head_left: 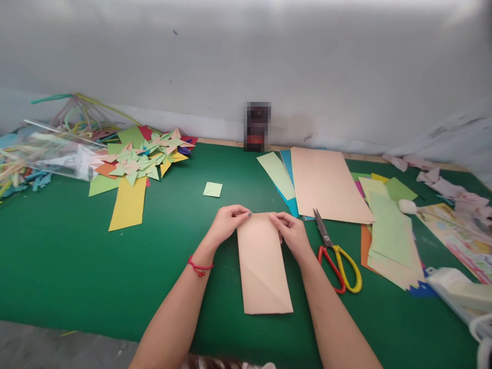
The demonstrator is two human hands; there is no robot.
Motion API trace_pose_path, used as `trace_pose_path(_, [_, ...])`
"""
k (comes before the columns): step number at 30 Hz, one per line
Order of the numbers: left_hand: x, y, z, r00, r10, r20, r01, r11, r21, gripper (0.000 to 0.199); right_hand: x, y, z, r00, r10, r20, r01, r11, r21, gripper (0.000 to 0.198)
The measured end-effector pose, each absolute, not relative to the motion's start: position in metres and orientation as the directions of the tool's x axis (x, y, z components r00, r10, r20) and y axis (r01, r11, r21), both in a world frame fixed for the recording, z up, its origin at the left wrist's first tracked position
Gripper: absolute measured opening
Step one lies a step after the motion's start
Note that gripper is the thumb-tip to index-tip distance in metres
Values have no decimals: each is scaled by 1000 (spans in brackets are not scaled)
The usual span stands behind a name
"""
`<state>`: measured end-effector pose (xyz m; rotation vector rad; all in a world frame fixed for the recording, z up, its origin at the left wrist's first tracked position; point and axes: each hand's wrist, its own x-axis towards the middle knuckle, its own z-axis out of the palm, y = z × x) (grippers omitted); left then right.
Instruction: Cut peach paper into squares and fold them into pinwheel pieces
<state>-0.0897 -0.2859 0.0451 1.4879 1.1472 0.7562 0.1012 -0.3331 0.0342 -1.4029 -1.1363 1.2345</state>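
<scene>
A folded peach sheet of paper [263, 266] lies in front of me on the green table, a diagonal crease across its lower half. At its top left corner my left hand [230, 223] pinches the edge between thumb and fingers. My right hand [290, 233] grips the top right corner the same way, its fingertips partly hidden by the paper. Beyond my left hand lies a small folded light green square [212, 189]. To the right of my right hand rest scissors [332, 251] with one red and one yellow handle, blades parted slightly.
Folded paper stars [144, 159] are heaped at the back left, beside a yellow strip [128, 205] and a plastic bag [65, 156]. A stack of peach sheets [330, 184] and green offcuts [392, 225] occupy the right. A white glue gun [457, 287] sits at the right edge.
</scene>
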Motion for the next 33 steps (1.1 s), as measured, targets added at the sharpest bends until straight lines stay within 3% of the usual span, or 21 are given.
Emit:
trace_pose_path(11, [-86,-289,46,329,942,-65,351,-58,935,19,94,-332,26,183,977,-111,87,-128,-988,24])
trace_pose_path(33, [-85,-288,40,325,938,-121,395,-18,918,20,94,-333,18,142,978,-156,67,-166,-984,26])
